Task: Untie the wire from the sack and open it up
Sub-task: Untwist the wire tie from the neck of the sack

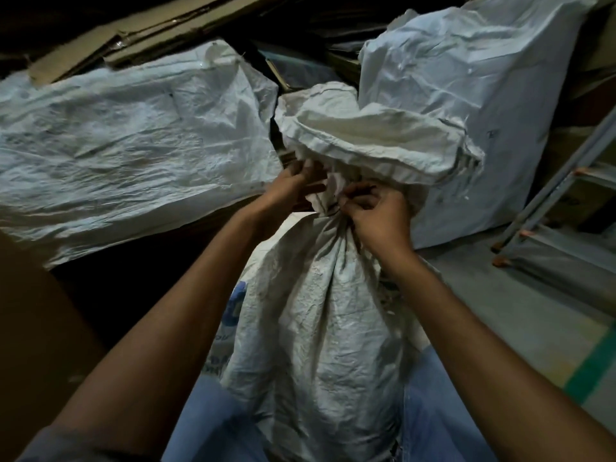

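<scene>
R hand (376, 211): fingers curled, thumb and fingertips pinching at the tie on the neck. Looks like the wire (329, 213) is what it has, but the strand is thin and dark, so can't be fully sure. L hand (293, 188): just across the neck, fingers curled into the bunched fabric right above the tie, bracing it.

Wire shows as a dark band round the gathered neck, btwn the two hands. The sack (326, 328) is white woven plastic, standing upright btwn the person's knees in blue jeans (433, 411). Neck cinched, not yet open. The loose top (366, 138) flops over above the tie.

Step, as I judge it: find the twisted end and unwind it.
- Keep L hand firm on the fabric so the neck doesn't turn w/ the wire.
- Turn against the twist in short bites rather than yanking, since the weave frays.
- Lift the flopped top off the tie for a better look; light is poor.

Room:
- Tight at the back. A big sack (116, 145) lies close on the left and another (466, 95) stands close on the right, both near the neck.
- Cardboard (150, 25) is further back.
- A ladder (550, 211) leans at far right, apart from the hands.
- Bare floor (533, 311) on the right is the open side for elbows and for spreading the mouth.
</scene>
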The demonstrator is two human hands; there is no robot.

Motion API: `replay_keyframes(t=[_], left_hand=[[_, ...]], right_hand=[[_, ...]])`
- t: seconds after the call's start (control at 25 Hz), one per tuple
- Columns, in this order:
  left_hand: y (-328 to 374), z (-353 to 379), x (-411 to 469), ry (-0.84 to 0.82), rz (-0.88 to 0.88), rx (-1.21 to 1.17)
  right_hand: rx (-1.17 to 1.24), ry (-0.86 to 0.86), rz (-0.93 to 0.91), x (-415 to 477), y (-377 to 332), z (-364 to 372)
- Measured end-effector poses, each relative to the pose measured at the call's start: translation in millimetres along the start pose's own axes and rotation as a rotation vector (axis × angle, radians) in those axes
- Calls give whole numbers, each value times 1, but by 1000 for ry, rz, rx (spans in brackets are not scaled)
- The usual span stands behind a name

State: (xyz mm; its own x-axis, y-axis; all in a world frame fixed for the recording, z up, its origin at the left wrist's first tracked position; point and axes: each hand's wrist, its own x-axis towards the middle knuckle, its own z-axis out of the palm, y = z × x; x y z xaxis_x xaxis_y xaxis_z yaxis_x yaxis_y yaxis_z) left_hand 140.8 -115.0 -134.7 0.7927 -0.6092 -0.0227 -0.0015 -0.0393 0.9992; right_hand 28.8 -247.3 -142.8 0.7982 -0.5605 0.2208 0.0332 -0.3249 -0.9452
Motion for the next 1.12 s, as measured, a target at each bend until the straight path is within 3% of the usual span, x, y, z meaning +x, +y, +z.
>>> replay_keyframes(t=[0.2,0.44,0.56,0.68,0.84,1.04,1.12], left_hand=[[-43,-9,-5,-109,10,-115],[-58,-9,-15,-66,55,76],[-68,-8,-9,-47,51,69],[-62,-2,-6,-31,36,11],[-27,2,11,154,-104,112],[5,-1,46,44,57,314],[13,-3,58,75,118,342]], right_hand=[[-73,2,-44,6,5,3],[-624,-136,-489,20,0,-4],[-733,-214,-549,24,-4,-1],[-597,-193,-440,22,-6,-5],[-379,-187,-298,21,-5,-12],[-114,-180,-253,18,-9,-22],[-85,-132,-296,17,-14,-31]])
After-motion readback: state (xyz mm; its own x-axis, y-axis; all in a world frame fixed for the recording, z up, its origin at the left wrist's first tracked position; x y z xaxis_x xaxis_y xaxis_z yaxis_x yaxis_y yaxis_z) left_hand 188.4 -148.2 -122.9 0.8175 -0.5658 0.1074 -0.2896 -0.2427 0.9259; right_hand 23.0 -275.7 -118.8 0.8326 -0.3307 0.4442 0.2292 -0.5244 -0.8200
